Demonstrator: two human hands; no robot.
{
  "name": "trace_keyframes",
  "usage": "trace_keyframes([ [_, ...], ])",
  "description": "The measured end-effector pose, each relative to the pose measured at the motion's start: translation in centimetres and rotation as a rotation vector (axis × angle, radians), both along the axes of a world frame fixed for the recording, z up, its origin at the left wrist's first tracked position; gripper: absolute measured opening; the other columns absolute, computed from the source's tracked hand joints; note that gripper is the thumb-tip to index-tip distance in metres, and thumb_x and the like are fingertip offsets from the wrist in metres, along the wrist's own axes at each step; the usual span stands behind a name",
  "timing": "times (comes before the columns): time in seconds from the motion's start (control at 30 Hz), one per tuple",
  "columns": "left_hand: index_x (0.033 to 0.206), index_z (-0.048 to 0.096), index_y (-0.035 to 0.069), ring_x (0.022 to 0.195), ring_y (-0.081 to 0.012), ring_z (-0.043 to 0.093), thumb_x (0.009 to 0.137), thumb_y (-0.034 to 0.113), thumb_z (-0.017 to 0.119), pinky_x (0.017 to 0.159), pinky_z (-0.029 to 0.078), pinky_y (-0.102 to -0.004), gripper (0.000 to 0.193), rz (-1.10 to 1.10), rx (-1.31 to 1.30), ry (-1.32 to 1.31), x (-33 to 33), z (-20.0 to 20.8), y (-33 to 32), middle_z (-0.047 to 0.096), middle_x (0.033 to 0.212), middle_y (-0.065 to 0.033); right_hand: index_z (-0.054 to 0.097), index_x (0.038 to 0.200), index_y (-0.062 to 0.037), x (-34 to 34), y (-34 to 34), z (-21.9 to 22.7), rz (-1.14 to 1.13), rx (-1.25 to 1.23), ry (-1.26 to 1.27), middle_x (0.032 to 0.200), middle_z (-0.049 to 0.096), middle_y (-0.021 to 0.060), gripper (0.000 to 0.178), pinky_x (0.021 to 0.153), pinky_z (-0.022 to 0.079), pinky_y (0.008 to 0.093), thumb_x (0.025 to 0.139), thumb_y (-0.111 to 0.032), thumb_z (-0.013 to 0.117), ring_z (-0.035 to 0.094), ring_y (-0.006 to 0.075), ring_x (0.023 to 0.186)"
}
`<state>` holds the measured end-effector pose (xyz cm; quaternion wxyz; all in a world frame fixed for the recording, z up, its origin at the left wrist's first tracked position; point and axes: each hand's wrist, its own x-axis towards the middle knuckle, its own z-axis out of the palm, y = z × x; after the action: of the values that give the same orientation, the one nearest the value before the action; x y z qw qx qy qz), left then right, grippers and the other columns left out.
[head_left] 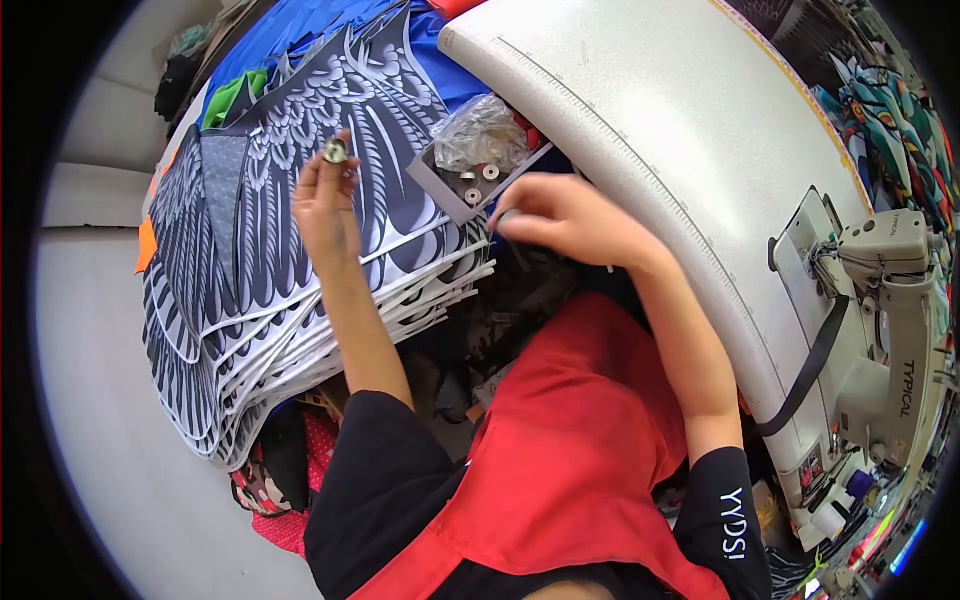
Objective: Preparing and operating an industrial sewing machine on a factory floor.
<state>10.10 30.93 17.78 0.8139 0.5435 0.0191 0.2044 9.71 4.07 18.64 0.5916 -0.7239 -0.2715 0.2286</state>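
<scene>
My left hand (328,215) is raised over the stack of grey-and-white feather-print fabric pieces (385,165). Between its fingertips it pinches a small round metal bobbin case (335,151). To the right, my right hand (580,215) is at the near corner of a shallow open box (440,185), its fingers curled together. They close on a small grey round piece (509,215) that looks like a bobbin, partly hidden and slightly blurred. Inside the box lie several metal bobbins (490,172) and a crumpled clear plastic bag (480,135).
A white sewing table (640,90) with a printed ruler scale curves along the right. On it stands a sewing machine (885,330), with a black strap (815,375) hanging nearby. Blue fabric (265,60) lies behind the stack; patterned cloth (890,140) is piled at far right.
</scene>
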Motion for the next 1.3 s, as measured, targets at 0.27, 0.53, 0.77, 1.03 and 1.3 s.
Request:
trace_keyframes([
  [0.27, 0.095, 0.057, -0.001, 0.080, -0.0138, 0.059, 0.084, 0.006, 0.053, 0.066, 0.046, -0.0199, 0.013, -0.083, -0.127, 0.174, -3.9, -4.8, -1.3, 0.058, 0.106, -0.0137, 0.055, 0.092, 0.0009, 5.2, 1.3, -1.0, -0.391, -0.200, -0.574, 0.104, 0.057, 0.0131, 0.021, 0.078, 0.043, 0.0270, 0.082, -0.018, 0.055, 0.057, 0.0195, 0.088],
  [0.53, 0.102, 0.054, -0.002, 0.101, -0.0166, 0.052, 0.085, 0.004, 0.051, 0.087, 0.041, -0.0291, 0.018, -0.091, -0.492, 0.192, -5.4, -8.0, -4.1, 0.049, 0.120, -0.0135, 0.055, 0.095, 0.0004, 2.6, -7.5, 3.1, -0.694, -0.104, -0.335, 0.113, 0.054, 0.0135, 0.020, 0.079, 0.045, 0.0314, 0.084, -0.016, 0.053, 0.056, 0.0207, 0.096],
  [0.77, 0.105, 0.051, -0.004, 0.102, -0.0164, 0.049, 0.084, 0.003, 0.053, 0.097, 0.034, -0.0344, 0.022, -0.168, -0.515, 0.223, -2.5, -7.0, -7.7, 0.053, 0.111, -0.0080, 0.054, 0.093, -0.0028, -6.7, -12.6, 4.1, -0.869, 0.115, -0.068, 0.106, 0.056, 0.0115, 0.013, 0.079, 0.042, 0.0268, 0.084, -0.012, 0.052, 0.055, 0.0164, 0.092],
  [1.03, 0.107, 0.050, -0.003, 0.100, -0.0144, 0.050, 0.084, 0.003, 0.053, 0.096, 0.033, -0.0364, 0.025, -0.329, -0.561, 0.150, 3.4, -9.0, -12.2, 0.054, 0.106, -0.0046, 0.053, 0.103, -0.0010, -16.9, -14.7, 0.6, -0.973, 0.209, 0.069, 0.092, 0.054, 0.0044, 0.024, 0.069, 0.041, 0.0221, 0.079, -0.003, 0.056, 0.051, 0.0105, 0.076],
  [1.3, 0.105, 0.050, -0.004, 0.104, -0.0145, 0.048, 0.086, 0.004, 0.048, 0.092, 0.036, -0.0334, 0.020, -0.241, -0.248, 0.202, 1.9, -8.4, -13.6, 0.047, 0.121, -0.0111, 0.053, 0.109, 0.0006, -19.3, -16.6, 1.0, -1.089, 0.436, 0.207, 0.085, 0.054, 0.0019, 0.035, 0.063, 0.042, 0.0184, 0.076, -0.002, 0.061, 0.050, 0.0064, 0.074],
])
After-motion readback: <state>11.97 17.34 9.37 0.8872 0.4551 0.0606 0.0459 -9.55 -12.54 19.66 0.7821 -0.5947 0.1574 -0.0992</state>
